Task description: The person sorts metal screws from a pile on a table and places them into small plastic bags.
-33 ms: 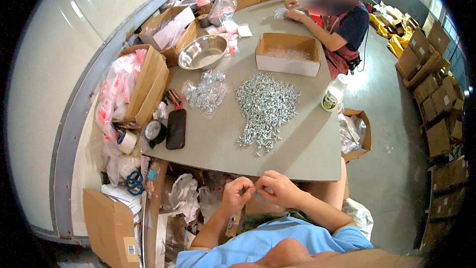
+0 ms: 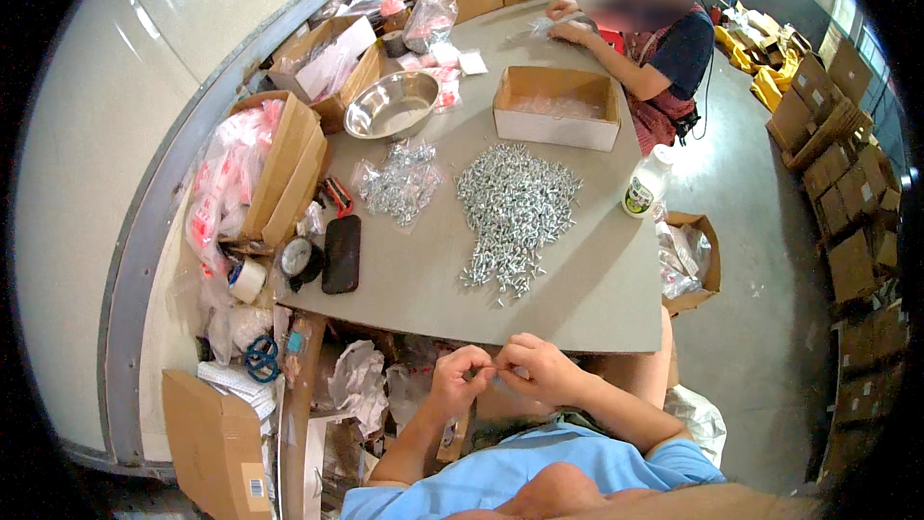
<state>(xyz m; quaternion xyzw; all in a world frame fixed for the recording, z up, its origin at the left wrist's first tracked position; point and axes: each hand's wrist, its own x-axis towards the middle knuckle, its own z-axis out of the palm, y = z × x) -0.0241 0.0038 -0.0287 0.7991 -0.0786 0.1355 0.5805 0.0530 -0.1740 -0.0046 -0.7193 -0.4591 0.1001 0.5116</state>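
Just off the table's near edge, my left hand [image 2: 460, 381] and my right hand [image 2: 542, 367] meet fingertip to fingertip. Both are closed in a pinch. Whatever lies between the fingers is too small and hidden to name. Beyond them on the grey table [image 2: 423, 299] spreads a big heap of silvery screws [image 2: 518, 207]. Left of the heap, clear plastic bags filled with screws [image 2: 399, 183] lie in a loose pile.
A white-sided carton [image 2: 556, 125] and a steel bowl [image 2: 392, 106] stand farther back. A white bottle [image 2: 649, 181] is at the right edge, a black phone [image 2: 342, 254] at the left. Boxes of plastic bags [image 2: 236, 169] line the left side. A co-worker's hands [image 2: 570, 29] work at the far end.
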